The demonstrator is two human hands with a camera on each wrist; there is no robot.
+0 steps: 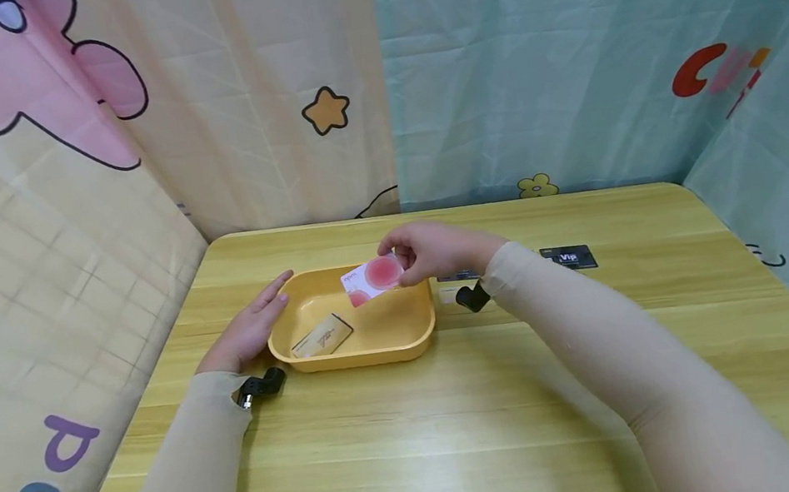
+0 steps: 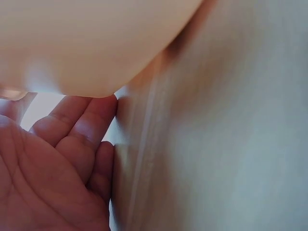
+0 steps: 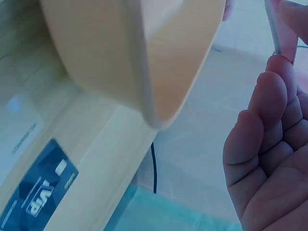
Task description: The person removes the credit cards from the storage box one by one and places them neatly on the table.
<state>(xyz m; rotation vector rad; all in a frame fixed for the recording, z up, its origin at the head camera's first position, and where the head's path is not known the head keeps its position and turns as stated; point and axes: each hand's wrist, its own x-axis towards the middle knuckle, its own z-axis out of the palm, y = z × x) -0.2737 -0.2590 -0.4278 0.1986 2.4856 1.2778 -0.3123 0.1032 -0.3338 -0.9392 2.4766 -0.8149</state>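
Note:
A white card with pink-red circles point(image 1: 372, 277) is pinched between the thumb and fingers of my right hand point(image 1: 433, 249), tilted above the right half of a yellow plastic tray point(image 1: 357, 359). In the right wrist view only the card's edge point(image 3: 285, 36) shows at the fingertips. My left hand point(image 1: 247, 331) rests against the tray's left side with its fingers extended; in the left wrist view the fingers touch the tray's outer wall point(image 2: 91, 53). Inside the tray, at its front left, lies a beige card point(image 1: 324, 336).
Right of the tray a dark card point(image 1: 458, 276) and a whitish card point(image 1: 449, 295) are partly covered by my right wrist and its camera. Farther right lies a black Vip card point(image 1: 569, 258). Printed curtains point(image 1: 530, 76) stand behind the wooden table point(image 1: 393, 448).

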